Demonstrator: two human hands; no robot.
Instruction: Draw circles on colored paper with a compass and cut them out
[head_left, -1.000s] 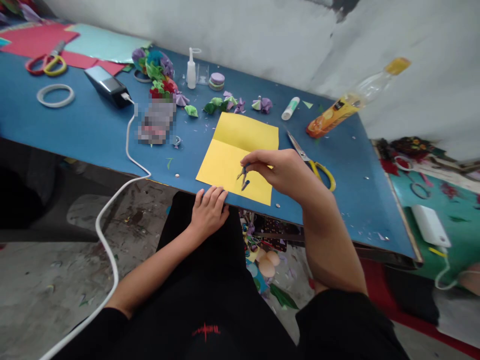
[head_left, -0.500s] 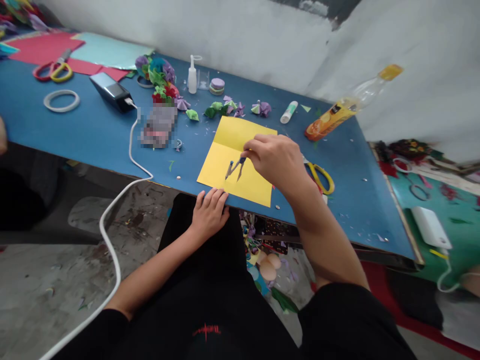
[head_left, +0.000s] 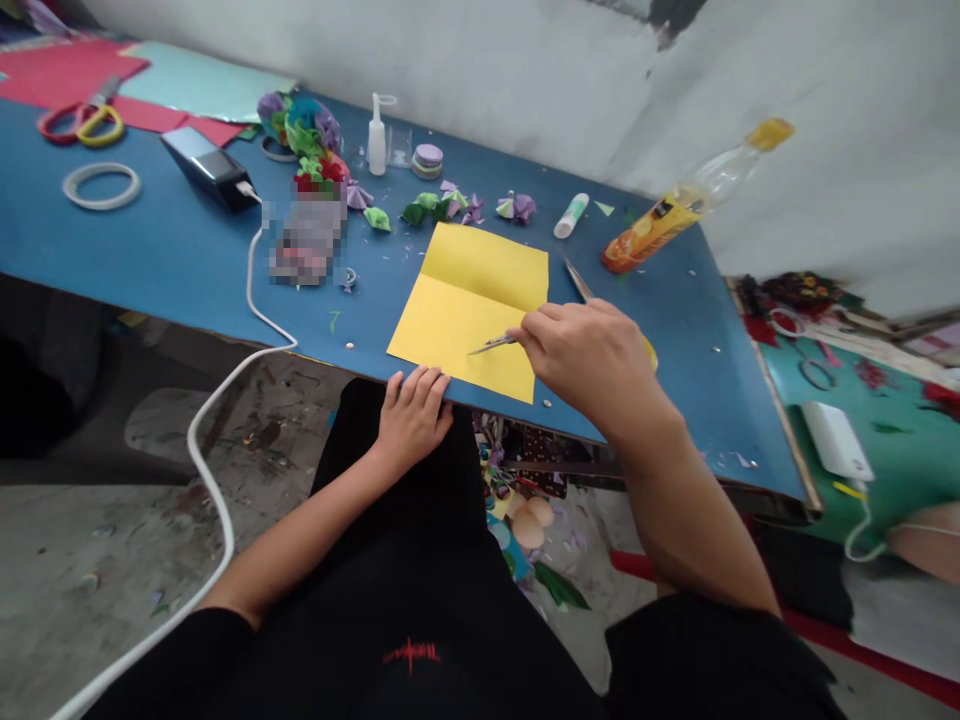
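Note:
A sheet of yellow paper [head_left: 450, 305] with a crease across it lies at the near edge of the blue table. My right hand [head_left: 592, 370] pinches the top of a drawing compass [head_left: 492, 345] over the lower half of the sheet. The compass is tilted nearly flat, its legs close together and pointing left; I cannot tell whether a tip touches the paper. My left hand [head_left: 412, 420] rests with fingers stretched over the table edge, by the sheet's lower left side. Scissors [head_left: 577, 281] lie partly hidden behind my right hand.
A tilted juice bottle [head_left: 660, 225] and a glue stick [head_left: 571, 215] are at the back right. Folded paper pieces [head_left: 427, 206], a small white squeeze bottle [head_left: 376, 145] and a pixelated object [head_left: 309, 238] lie beyond the sheet. A white cable [head_left: 217, 500] hangs from a black device [head_left: 208, 168].
My right hand has moved slightly right and down. The compass has gone from upright with spread legs to tilted with legs nearly together. My left hand stays at the table edge.

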